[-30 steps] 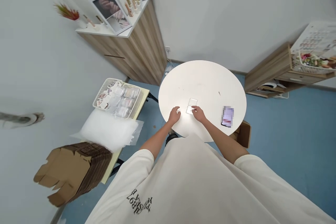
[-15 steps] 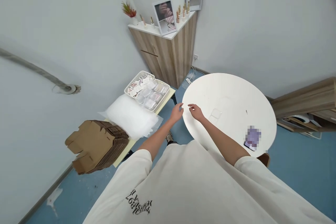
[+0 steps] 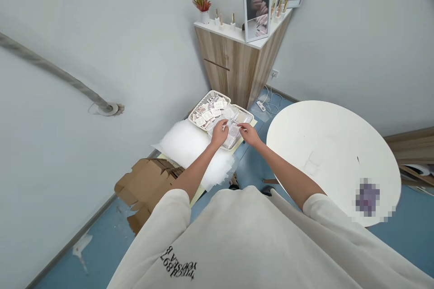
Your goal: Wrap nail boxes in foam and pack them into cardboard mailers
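My left hand point(image 3: 220, 133) hovers over the near part of a white basket point(image 3: 191, 118), its thumb and fingers curved but apart. Facing it, my right hand point(image 3: 248, 133) is over the basket's right side, fingers slightly bent and spread, with nothing visible in it. Below and between both hands lie clear plastic packs point(image 3: 233, 134); whether the fingertips touch them I cannot tell. Small printed cards point(image 3: 204, 115) fill the basket's far left side.
White foam sheets point(image 3: 185, 144) and flattened brown cardboard boxes point(image 3: 145, 185) lie left of my arms. A round white table point(image 3: 332, 131) stands at right, bearing a thin clear square piece point(image 3: 312, 162) and a blurred purple item point(image 3: 368, 198). A wooden cabinet point(image 3: 237, 67) stands behind.
Both hands have moved from the round table's left edge to above the basket. The view has turned left, so the table and cabinet sit farther right.
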### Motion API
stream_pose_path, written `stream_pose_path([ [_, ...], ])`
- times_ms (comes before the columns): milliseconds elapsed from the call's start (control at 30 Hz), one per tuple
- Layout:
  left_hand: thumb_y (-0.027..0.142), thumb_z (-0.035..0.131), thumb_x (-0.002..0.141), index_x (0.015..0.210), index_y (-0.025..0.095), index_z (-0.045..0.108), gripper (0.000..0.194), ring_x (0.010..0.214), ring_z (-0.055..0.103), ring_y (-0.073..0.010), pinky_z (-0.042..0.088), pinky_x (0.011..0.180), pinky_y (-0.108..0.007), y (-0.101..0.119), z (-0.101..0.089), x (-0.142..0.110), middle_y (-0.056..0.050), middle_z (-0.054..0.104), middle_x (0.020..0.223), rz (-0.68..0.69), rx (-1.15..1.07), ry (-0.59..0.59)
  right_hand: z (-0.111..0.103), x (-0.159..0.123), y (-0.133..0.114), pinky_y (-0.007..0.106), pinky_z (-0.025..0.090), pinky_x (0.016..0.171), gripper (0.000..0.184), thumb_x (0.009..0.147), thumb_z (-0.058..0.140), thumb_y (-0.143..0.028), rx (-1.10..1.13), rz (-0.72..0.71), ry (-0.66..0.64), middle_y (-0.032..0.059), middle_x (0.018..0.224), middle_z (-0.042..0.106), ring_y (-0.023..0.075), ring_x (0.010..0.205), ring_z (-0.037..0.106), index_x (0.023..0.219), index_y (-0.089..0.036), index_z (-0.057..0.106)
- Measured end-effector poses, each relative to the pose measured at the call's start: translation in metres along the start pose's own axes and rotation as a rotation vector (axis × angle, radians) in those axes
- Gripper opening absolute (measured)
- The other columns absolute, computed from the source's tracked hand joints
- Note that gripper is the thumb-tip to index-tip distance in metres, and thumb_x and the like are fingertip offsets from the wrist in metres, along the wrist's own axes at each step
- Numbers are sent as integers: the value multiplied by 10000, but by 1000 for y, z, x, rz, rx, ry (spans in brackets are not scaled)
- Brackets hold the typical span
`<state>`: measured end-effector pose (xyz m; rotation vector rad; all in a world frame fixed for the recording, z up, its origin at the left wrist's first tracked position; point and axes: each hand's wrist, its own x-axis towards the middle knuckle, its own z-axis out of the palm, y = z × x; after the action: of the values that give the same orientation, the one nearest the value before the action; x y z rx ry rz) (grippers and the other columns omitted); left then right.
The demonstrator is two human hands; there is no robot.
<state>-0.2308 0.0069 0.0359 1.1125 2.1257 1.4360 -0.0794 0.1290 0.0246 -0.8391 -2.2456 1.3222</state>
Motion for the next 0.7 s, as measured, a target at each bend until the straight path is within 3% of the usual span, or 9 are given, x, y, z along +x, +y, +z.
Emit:
stream_pose_path([
  [167,151,538,912,1219,208,633,326,1137,650,-225,540,992,-399,-42,-43,29,-95,683,1235,-92,80,70,30,37,-20,433,497,1018,327,874,502,-228,-77,-72,-59,90,1183,678,241,1096,626,1131,-227,704],
  [367,190,612,881,1246,203,622,365,1267,574,-299,444,1111,-479,-95,-76,69,-123,653,1297,-168,341,48,55,68,-36,465,453,1071,325,896,493,-243,-102,-103,-112,96,1231,664,257,1161,601,1152,-234,693],
  [500,219,629,891,1296,188,592,408,1307,541,-338,402,1121,-492,-115,-85,93,-150,618,1360,-215,549,-78,61,82,-39,475,427,1101,344,920,475,-234,-164,-112,-140,93,1283,646,269,1226,566,1193,-239,686],
  [700,288,657,894,1323,186,551,454,1318,513,-370,374,1109,-492,-119,-83,109,-175,586,1383,-239,710,-233,66,97,-40,493,403,1127,361,939,470,-211,-248,-147,-193,87,1336,623,289,1270,530,1226,-241,687],
])
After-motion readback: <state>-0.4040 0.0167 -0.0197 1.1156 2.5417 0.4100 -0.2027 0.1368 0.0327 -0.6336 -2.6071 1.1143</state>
